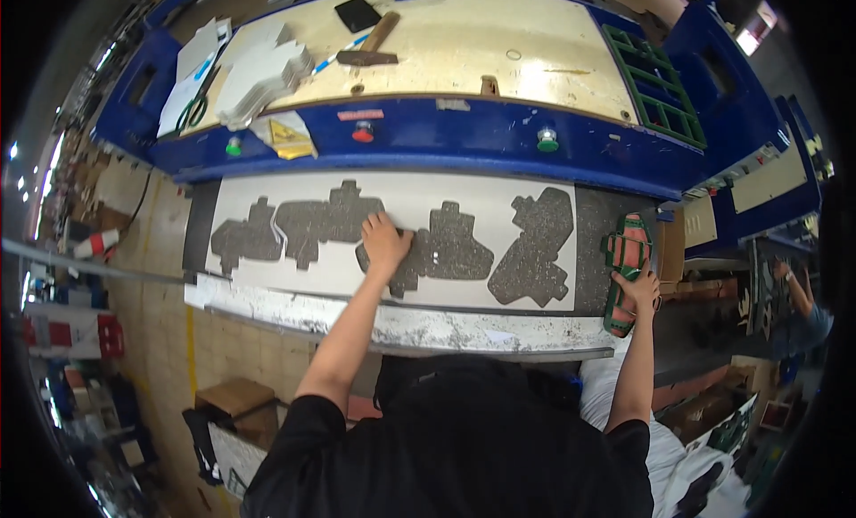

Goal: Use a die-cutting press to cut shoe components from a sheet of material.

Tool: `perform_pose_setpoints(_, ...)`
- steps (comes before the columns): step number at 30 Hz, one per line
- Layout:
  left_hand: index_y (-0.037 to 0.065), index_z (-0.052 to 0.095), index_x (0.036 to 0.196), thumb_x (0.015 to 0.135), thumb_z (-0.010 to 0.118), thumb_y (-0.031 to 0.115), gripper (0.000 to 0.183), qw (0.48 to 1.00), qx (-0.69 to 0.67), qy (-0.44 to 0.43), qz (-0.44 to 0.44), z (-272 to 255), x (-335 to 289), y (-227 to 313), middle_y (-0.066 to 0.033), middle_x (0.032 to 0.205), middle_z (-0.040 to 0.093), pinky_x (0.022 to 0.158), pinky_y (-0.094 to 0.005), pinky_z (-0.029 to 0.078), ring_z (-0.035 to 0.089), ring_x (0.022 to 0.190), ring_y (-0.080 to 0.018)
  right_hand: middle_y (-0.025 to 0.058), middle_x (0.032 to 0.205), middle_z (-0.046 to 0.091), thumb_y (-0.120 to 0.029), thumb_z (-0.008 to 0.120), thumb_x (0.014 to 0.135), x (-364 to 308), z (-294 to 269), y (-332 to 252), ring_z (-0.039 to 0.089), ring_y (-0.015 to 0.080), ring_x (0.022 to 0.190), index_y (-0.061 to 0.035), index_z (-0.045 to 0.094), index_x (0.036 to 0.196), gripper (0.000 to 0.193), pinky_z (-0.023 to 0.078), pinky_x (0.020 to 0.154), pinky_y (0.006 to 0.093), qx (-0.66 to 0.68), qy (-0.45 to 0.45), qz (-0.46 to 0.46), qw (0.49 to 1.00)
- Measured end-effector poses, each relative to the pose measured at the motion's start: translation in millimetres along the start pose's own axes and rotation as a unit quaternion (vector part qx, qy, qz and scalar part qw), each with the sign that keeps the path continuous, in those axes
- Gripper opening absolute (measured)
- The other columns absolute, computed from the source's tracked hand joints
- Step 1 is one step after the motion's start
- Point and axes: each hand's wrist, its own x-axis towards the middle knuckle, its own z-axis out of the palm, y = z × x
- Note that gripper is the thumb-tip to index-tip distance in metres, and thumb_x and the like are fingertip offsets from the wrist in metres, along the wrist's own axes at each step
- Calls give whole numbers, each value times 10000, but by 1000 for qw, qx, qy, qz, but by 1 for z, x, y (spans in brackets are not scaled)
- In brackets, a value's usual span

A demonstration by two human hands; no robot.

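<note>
A white sheet (419, 297) lies on a dark speckled pad (602, 264) in front of me, and the pad shows through several angular cut-outs in it. My left hand (385, 243) rests on the middle of the sheet, fingers spread, between two cut-outs; whether something small is under the fingertips is hidden. At the right end of the pad stands a cutting die (617, 311) with a green frame and salmon-red filling. My right hand (638, 288) grips this die at its middle, beyond the sheet's right edge.
Across the far side runs a blue press beam (464, 130) with red and green buttons. On its cream top lie a hammer (379, 44), a dark flat device (358, 15), scissors (192, 113) and a stack of white cut pieces (259, 77). A worn metal ledge (428, 326) borders the near side.
</note>
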Motion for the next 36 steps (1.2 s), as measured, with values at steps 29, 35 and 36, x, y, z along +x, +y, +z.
perform_pose_setpoints(29, -22, 679, 878, 906, 440, 653, 716, 979, 90, -178, -45, 7, -67, 5, -281, 939, 667, 821, -535, 499, 648, 941, -432, 107, 1096, 632, -369, 760, 644, -219, 13, 2, 630, 226, 942, 16, 500, 1292, 797, 507, 847, 337, 885, -322, -19, 335)
perform_pose_setpoints(35, -18, 699, 783, 921, 446, 614, 695, 984, 54, -169, 20, 5, -76, 5, -245, 788, 677, 700, -498, 536, 676, 795, -404, 105, 1113, 621, -327, 762, 617, -230, 27, -31, 614, 227, 979, 13, 489, 1307, 816, 490, 876, 343, 836, -375, -21, 400)
perform_pose_setpoints(36, 0, 708, 802, 909, 471, 611, 664, 985, 64, -156, 23, -3, -77, 6, -229, 819, 685, 718, -488, 537, 679, 828, -389, 104, 1116, 619, -320, 762, 612, -229, 23, -39, 611, 228, 985, 12, 487, 1309, 820, 488, 881, 344, 825, -383, -28, 415)
